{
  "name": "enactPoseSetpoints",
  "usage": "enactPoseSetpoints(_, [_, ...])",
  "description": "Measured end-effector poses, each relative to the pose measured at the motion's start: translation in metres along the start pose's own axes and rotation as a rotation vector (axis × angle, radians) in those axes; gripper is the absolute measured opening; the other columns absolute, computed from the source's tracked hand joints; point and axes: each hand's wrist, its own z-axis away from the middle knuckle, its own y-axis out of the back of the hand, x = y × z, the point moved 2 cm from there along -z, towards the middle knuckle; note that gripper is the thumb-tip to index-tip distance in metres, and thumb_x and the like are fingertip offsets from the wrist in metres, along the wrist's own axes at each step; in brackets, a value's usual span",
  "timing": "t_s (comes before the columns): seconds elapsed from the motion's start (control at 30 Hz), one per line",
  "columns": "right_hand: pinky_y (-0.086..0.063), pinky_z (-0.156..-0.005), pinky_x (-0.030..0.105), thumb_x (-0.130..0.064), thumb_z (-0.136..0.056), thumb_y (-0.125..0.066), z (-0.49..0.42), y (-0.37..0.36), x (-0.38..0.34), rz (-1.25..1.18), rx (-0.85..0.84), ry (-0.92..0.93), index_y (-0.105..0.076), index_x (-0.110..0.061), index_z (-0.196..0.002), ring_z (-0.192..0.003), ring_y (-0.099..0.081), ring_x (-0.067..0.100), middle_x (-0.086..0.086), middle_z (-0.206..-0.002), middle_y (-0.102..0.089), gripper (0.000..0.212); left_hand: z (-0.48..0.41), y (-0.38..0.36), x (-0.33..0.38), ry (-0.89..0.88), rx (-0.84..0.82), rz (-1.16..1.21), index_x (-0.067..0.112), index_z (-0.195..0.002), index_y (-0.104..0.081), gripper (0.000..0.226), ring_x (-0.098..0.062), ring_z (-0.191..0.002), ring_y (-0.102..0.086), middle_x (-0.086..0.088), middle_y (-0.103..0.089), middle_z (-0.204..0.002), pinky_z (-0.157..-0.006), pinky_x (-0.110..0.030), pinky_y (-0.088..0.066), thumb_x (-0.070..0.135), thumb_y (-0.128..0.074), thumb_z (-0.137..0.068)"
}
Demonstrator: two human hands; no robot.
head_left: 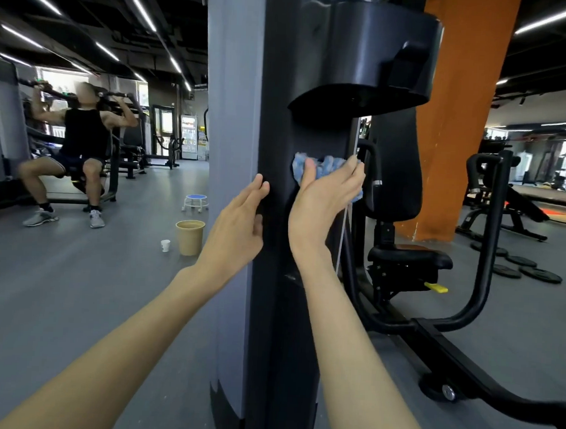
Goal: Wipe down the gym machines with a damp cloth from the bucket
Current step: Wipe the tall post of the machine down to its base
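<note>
The right hand [324, 200], fingers straight, is pressing the blue cloth [327, 164] flat against the machine's dark column [277, 84] to wipe it, while the open left hand [239, 219] is apparently bracing on the column's left edge; the bucket [189, 239] is standing on the floor, far left.

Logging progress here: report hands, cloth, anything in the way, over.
Left hand rests on machine column. Right hand presses blue cloth against column. Bucket on floor, left. Thin cable close beside right hand.
</note>
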Motion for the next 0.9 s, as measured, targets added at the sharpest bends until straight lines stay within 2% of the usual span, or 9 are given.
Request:
enactPoseSetpoints(0.07, [-0.014, -0.118, 0.039, -0.037, -0.093, -0.054, 0.026, 0.003, 0.026, 0.030, -0.017, 0.021, -0.022, 0.003, -0.148, -0.143, -0.020, 0.031, 0.021, -0.153, -0.024, 0.074, 0.014, -0.003, -0.005, 0.033, -0.014, 0.002, 0.010, -0.144, -0.038, 0.068, -0.022, -0.132, -0.045, 0.004, -0.027, -0.154, -0.090, -0.005, -0.028, -0.017, -0.043, -0.081])
enactPoseSetpoints(0.17, [-0.027, -0.115, 0.044, -0.030, -0.091, -0.058, 0.086, 0.025, 0.083, 0.018, -0.087, -0.072, -0.023, -0.001, -0.149, -0.141, -0.025, 0.028, 0.018, -0.152, -0.026, 0.074, 0.025, -0.008, -0.007, 0.040, -0.075, 0.004, 0.013, -0.146, -0.032, 0.084, -0.025, -0.114, -0.059, 0.013, -0.014, -0.151, -0.082, -0.011, -0.035, -0.023, -0.043, -0.071])
enactPoseSetpoints(0.3, [-0.032, -0.112, 0.037, -0.020, -0.094, -0.059, 0.108, 0.044, 0.108, -0.088, -0.195, -0.216, -0.023, -0.007, -0.149, -0.133, -0.030, 0.011, 0.005, -0.148, -0.027, 0.067, 0.025, -0.008, -0.004, 0.116, -0.126, 0.000, 0.018, -0.149, -0.026, 0.089, -0.027, -0.099, -0.062, 0.021, -0.008, -0.150, -0.079, -0.040, -0.048, -0.022, -0.042, -0.071])
enactPoseSetpoints(0.4, [-0.026, -0.108, 0.014, -0.020, -0.097, -0.056, 0.065, 0.034, 0.076, -0.112, -0.144, -0.164, -0.025, 0.001, -0.145, -0.126, -0.033, 0.012, 0.002, -0.137, -0.035, 0.061, 0.026, -0.010, -0.004, 0.134, -0.139, 0.012, 0.021, -0.150, -0.023, 0.092, -0.028, -0.101, -0.061, 0.023, -0.005, -0.151, -0.081, -0.039, -0.047, -0.022, -0.041, -0.071])
enactPoseSetpoints(0.53, [-0.017, -0.115, 0.025, -0.024, -0.094, -0.058, 0.055, 0.020, 0.063, -0.064, -0.098, -0.049, -0.020, 0.001, -0.150, -0.143, -0.021, 0.025, 0.017, -0.154, -0.022, 0.072, 0.027, -0.014, -0.006, 0.148, -0.141, 0.006, 0.022, -0.151, -0.021, 0.093, -0.022, -0.081, -0.059, 0.019, -0.008, -0.155, -0.056, -0.020, -0.042, -0.021, -0.040, -0.071])
enactPoseSetpoints(0.63, [-0.021, -0.119, 0.032, -0.026, -0.092, -0.056, 0.116, 0.036, 0.109, -0.083, -0.178, -0.128, -0.015, -0.008, -0.153, -0.145, -0.017, 0.019, 0.010, -0.158, -0.017, 0.075, 0.025, -0.013, -0.009, 0.116, -0.157, 0.000, 0.022, -0.150, -0.022, 0.093, -0.029, -0.097, -0.062, 0.022, -0.007, -0.152, -0.055, -0.022, -0.039, -0.022, -0.040, -0.070])
enactPoseSetpoints(0.7, [-0.030, -0.115, 0.041, -0.036, -0.090, -0.049, 0.155, 0.053, 0.139, -0.074, -0.188, -0.253, -0.023, -0.007, -0.150, -0.140, -0.028, 0.023, 0.013, -0.152, -0.028, 0.071, 0.025, -0.011, -0.009, 0.120, -0.170, -0.020, 0.021, -0.150, -0.022, 0.091, -0.029, -0.103, -0.062, 0.022, -0.005, -0.150, -0.051, -0.019, -0.038, -0.021, -0.040, -0.071])
enactPoseSetpoints(0.8, [-0.033, -0.100, 0.019, -0.027, -0.098, -0.048, 0.151, 0.054, 0.137, -0.116, -0.140, -0.421, -0.042, -0.002, -0.128, -0.124, -0.041, 0.021, 0.013, -0.130, -0.044, 0.039, 0.023, -0.009, -0.008, 0.107, -0.193, -0.054, 0.019, -0.150, -0.024, 0.089, -0.030, -0.101, -0.062, 0.020, -0.006, -0.153, -0.055, -0.022, -0.042, -0.019, -0.041, -0.072])
enactPoseSetpoints(0.9, [-0.022, -0.111, 0.019, -0.018, -0.100, -0.048, 0.098, 0.030, 0.085, -0.130, -0.049, -0.283, -0.027, 0.000, -0.146, -0.137, -0.031, 0.021, 0.018, -0.147, -0.033, 0.054, 0.024, -0.007, -0.008, 0.111, -0.198, -0.062, 0.021, -0.150, -0.025, 0.091, -0.031, -0.094, -0.063, 0.023, -0.005, -0.150, -0.060, -0.036, -0.047, -0.018, -0.041, -0.070])
